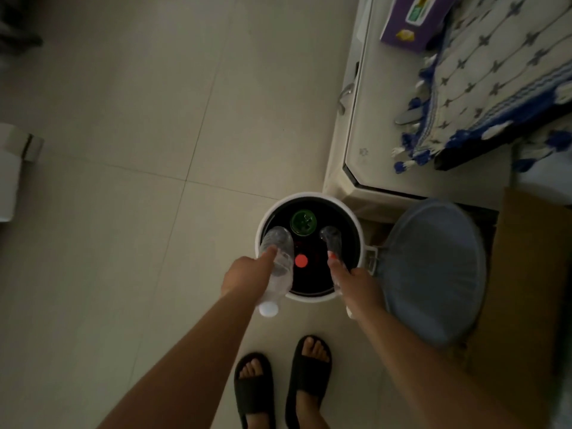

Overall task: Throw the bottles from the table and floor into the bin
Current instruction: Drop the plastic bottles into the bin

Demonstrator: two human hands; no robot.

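Your left hand (247,275) grips clear bottle (278,261), your right hand (356,281) grips second clear bottle (331,238) — both over open white bin (263,224); green bottle (303,222) already inside.

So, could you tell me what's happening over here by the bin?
A person stands over an open white bin, holding a clear plastic bottle in each hand. The left hand grips a bottle with a white cap; the right hand grips the other clear bottle. Both hang bottom-first over the opening, not yet let go. A green bottle and a red cap already show inside. The bin's lid is swung open to the right.
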